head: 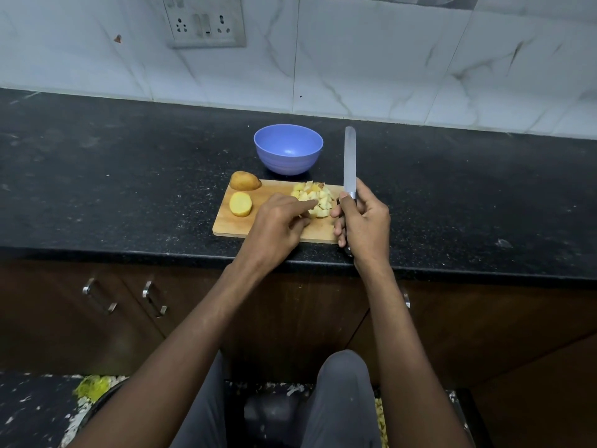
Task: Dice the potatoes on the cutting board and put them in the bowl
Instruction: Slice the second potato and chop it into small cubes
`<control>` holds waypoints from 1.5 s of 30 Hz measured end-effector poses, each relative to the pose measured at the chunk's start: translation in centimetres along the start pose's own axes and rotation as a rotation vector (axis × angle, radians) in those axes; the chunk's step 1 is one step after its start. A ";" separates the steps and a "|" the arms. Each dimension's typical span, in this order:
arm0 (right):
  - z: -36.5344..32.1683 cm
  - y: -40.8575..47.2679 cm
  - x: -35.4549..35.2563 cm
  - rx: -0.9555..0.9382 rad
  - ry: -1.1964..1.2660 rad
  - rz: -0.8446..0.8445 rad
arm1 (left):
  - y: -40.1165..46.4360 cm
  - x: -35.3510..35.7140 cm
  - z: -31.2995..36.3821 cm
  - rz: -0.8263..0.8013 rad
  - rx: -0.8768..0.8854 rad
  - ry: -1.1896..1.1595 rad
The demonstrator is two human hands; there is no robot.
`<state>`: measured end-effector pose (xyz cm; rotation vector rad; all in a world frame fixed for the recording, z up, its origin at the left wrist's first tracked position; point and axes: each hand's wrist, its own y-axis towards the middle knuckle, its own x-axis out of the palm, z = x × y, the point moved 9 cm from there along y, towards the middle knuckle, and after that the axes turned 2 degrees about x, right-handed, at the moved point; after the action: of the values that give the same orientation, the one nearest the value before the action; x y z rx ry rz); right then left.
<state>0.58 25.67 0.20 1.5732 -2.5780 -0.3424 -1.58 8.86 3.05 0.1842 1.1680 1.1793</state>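
Note:
A wooden cutting board (232,226) lies near the counter's front edge. On its right part sits a pile of diced potato (318,197). A halved potato (240,204) lies cut face up on the left part, and a whole-skinned potato piece (245,181) rests at the board's far left corner. My left hand (277,221) reaches over the board with its fingers touching the left side of the diced pile. My right hand (363,218) grips a knife (350,160) by the handle, blade pointing away and raised beside the pile. A blue bowl (288,149) stands just behind the board with nothing in it.
The black stone counter (129,176) runs to a white tiled wall with a socket panel (205,21). Below the counter are dark cabinet doors with metal handles (155,299). Yellow scraps (93,388) lie on the floor at the lower left.

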 end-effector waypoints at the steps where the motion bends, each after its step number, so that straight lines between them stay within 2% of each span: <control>1: 0.0 0.0 0.0 -0.002 -0.002 0.000 | -0.1 -0.1 0.0 0.007 -0.006 -0.009; 11: -0.3 0.0 0.1 -0.016 -0.016 0.000 | 0.5 -0.7 -1.2 0.045 -0.135 -0.023; 16: 0.2 0.2 -0.7 0.018 0.062 0.068 | 0.2 -1.2 -0.9 0.040 -0.133 -0.040; 20: 0.8 0.5 -1.2 0.073 0.090 0.112 | -1.2 -4.9 -1.1 0.192 -0.109 -0.010; 23: 0.8 0.5 -1.1 0.072 0.077 0.105 | -2.5 -7.9 -3.4 0.266 -0.177 0.037; 25: 0.7 0.4 -0.9 0.061 0.052 0.090 | -3.0 -8.7 -5.8 0.201 -0.270 0.058; 28: 0.5 0.2 -0.6 0.040 0.002 0.063 | -3.4 -8.2 -8.9 -0.023 -0.388 0.047; 30: 0.4 0.1 -0.3 0.019 -0.054 0.046 | -3.7 -7.6 -10.2 -0.105 -0.437 0.004; 36: 0.0 0.0 0.2 -0.041 -0.244 0.015 | -3.3 -6.6 -11.7 -0.119 -0.434 0.065; 45: -0.4 -0.2 0.2 -0.041 -0.292 0.024 | -1.0 -4.7 -9.8 -0.161 -0.385 0.059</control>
<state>0.73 25.30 0.52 1.5821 -2.7760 -0.6649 -8.22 0.50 0.92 -0.2344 0.9650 1.2477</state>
